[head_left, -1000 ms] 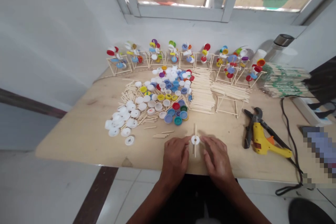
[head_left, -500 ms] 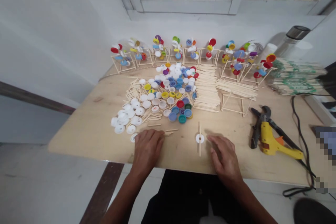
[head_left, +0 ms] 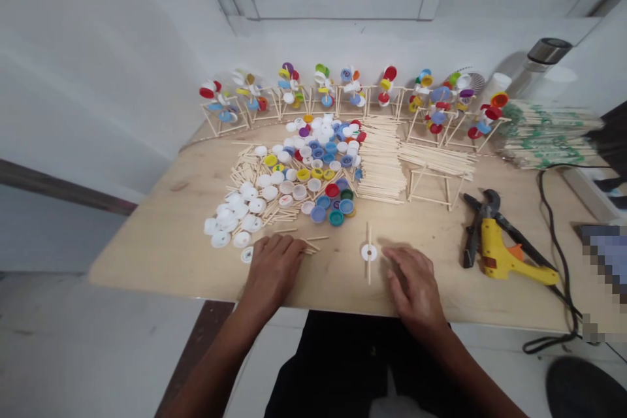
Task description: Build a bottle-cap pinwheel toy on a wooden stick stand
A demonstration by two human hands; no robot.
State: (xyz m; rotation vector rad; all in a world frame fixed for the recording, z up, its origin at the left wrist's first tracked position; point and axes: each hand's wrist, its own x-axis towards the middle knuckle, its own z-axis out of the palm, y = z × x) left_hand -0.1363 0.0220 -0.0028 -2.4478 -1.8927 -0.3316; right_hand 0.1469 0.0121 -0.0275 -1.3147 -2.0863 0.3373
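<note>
Head view: my hands flat on either side of the white cap

Taking the white cap (head_left: 369, 253) as my mark: it lies on the wooden table (head_left: 161, 235) near the front edge, threaded on a thin stick (head_left: 369, 272) that points away from me. My right hand (head_left: 414, 281) rests palm down just right of it, fingers loosely apart, holding nothing and not touching it. My left hand (head_left: 274, 268) lies well to the left of the cap, its fingertips at a few short sticks (head_left: 313, 245); I cannot tell whether they have pinched one.

Behind the cap, close by, begins the heap of coloured caps (head_left: 318, 173), with a spill of plain white caps (head_left: 230, 222) off to its left rear. Straight behind and slightly right sits the stack of long sticks (head_left: 382, 160), then an open stick frame (head_left: 434, 186). Well to the right of the cap lie the pliers (head_left: 477, 222) and the yellow glue gun (head_left: 504, 258), its black cable (head_left: 548, 222) looping past. Farthest behind, along the wall, stands a row of finished cap models (head_left: 323, 91). Nothing lies between my hands and the cap
</note>
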